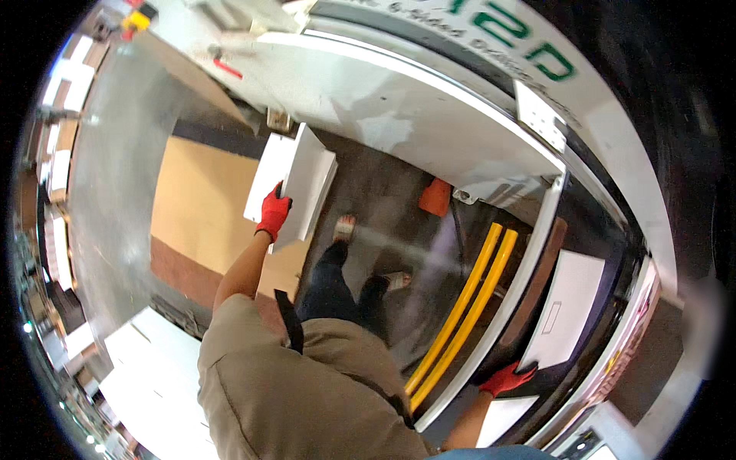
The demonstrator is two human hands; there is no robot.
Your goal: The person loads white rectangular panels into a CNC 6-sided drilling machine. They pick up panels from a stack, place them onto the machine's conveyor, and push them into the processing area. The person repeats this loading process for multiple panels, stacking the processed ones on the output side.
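Observation:
My left hand (pixel 274 213), in a red glove with dark fingertips, is closed on the edge of a white panel (pixel 304 180). That panel stands tilted over other white panels (pixel 264 170) stacked on a tan board at my left. Far to the right, my right hand (pixel 508 378), gloved the same way, has its fingers at the near corner of another white panel (pixel 573 295). This one lies on the dark bed of a machine and has a small rectangular outline on it. Part of a further white panel (pixel 506 420) shows beside my right forearm.
A large white machine (pixel 429 115) stands ahead and curves round to the right. Two yellow bars (pixel 464 314) run along its near side. An orange object (pixel 435 197) is near the floor by the machine. White sheets (pixel 157 391) are stacked at lower left.

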